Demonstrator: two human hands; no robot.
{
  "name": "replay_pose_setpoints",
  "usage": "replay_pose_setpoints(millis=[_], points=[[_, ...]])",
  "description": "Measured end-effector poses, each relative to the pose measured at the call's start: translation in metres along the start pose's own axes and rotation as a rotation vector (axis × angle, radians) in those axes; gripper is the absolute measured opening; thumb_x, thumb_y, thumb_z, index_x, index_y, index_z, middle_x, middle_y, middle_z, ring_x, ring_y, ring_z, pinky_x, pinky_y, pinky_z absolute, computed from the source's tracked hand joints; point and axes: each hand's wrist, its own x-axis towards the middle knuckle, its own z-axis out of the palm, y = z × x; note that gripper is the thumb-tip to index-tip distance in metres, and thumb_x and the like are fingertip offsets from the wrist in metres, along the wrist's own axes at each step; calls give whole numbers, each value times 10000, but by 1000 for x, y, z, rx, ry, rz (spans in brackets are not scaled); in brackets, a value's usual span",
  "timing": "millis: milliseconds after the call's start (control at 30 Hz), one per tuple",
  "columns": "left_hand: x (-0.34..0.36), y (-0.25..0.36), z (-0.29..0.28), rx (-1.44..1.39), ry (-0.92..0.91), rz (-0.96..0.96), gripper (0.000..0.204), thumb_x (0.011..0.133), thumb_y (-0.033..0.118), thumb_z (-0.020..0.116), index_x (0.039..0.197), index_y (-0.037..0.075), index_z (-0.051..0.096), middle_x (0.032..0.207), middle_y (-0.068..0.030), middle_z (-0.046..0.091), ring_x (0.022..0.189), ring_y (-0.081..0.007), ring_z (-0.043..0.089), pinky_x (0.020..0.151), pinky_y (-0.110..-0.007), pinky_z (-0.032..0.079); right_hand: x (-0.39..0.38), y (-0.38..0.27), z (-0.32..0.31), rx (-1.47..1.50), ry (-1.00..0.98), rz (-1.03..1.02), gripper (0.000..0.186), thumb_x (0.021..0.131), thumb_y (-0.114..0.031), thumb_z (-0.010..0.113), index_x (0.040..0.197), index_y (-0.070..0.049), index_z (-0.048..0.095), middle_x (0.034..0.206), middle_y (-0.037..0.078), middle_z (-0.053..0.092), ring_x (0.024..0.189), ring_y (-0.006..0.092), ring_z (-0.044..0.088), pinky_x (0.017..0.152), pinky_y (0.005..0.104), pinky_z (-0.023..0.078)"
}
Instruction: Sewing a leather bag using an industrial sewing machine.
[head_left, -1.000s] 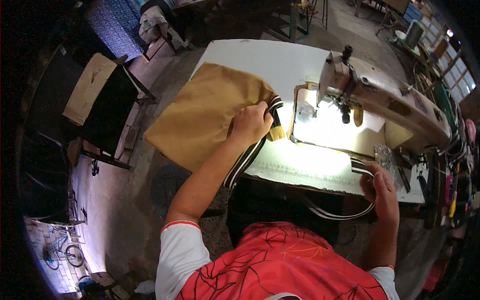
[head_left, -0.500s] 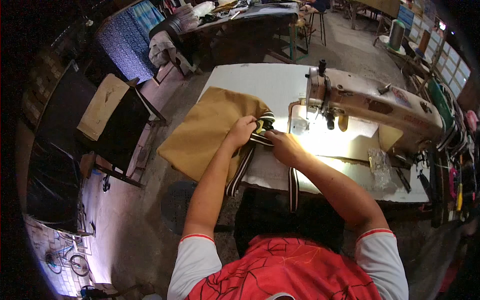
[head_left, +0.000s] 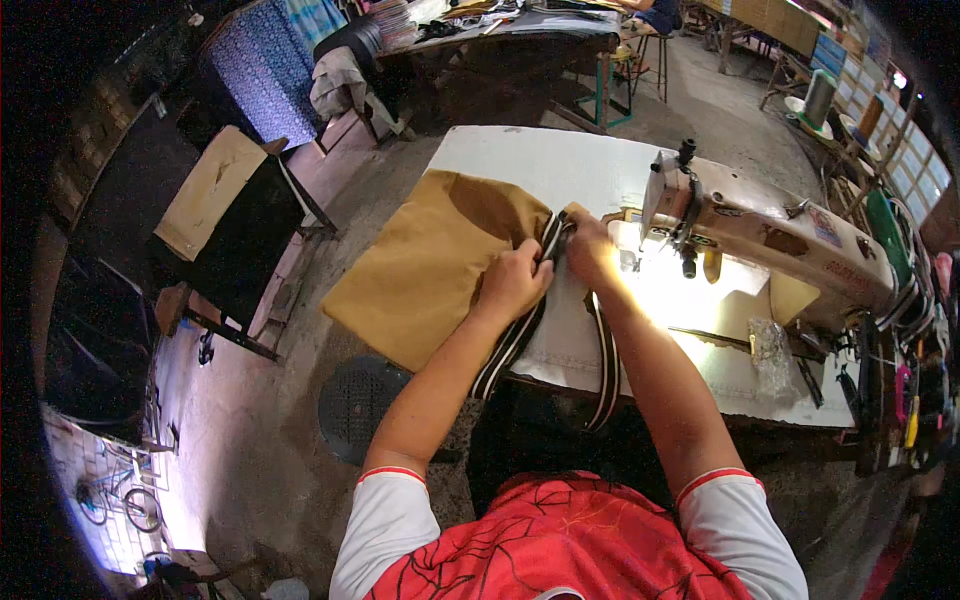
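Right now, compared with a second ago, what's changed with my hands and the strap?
Your right hand has moved left, from the table's right side to the cloth's edge, beside your left hand. The strap it held out there now hangs over the table's front edge. Your left hand is still at the cloth's edge; the machine stayed put.

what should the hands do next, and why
Perhaps smooth the strap along the cloth's right edge before sliding it toward the machine: the left hand and right hand are close together at that edge, and striped lengths hang over the table's near side.
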Motion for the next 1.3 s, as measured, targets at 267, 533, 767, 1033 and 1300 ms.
replay_pose_setpoints(millis=[267,533,767,1033,1300], points=[[-3,35,25,241,-99,-64,318,794,246,706,973,20,571,842,-259,666,813,-449,656,713,-554,515,1,-6,-4,65,222,-46,320,966,-243,519,1179,-25,619,1077,225,652,1031,373,627,879,400,485],[-14,51,58,139,-102,26,252,759,244,747,770,28,618,727,-191,664,713,-384,667,646,-476,532,-115,-20,-133,80,-203,116,332,917,-193,639,1215,-48,645,909,144,646,702,210,580,691,343,485],[-17,60,55,-87,-142,-41,227,772,255,710,757,52,610,698,-186,637,691,-404,637,616,-486,492,-129,16,-168,26,-311,220,301,900,-122,650,1198,-94,682,597,31,496,568,97,414,559,313,417],[-15,84,68,36,-237,-106,227,887,219,514,839,50,658,809,-246,659,792,-439,650,672,-514,511,-105,29,-157,-49,-438,153,294,940,-228,640,1220,-145,675,907,97,695,722,176,588,709,327,492],[-11,84,59,83,-349,-148,272,908,209,479,895,-10,640,911,-258,677,865,-444,655,750,-511,523,-95,48,-153,-157,-411,-270,273,912,-220,651,1163,-121,694,968,101,665,881,273,641,788,353,502]])
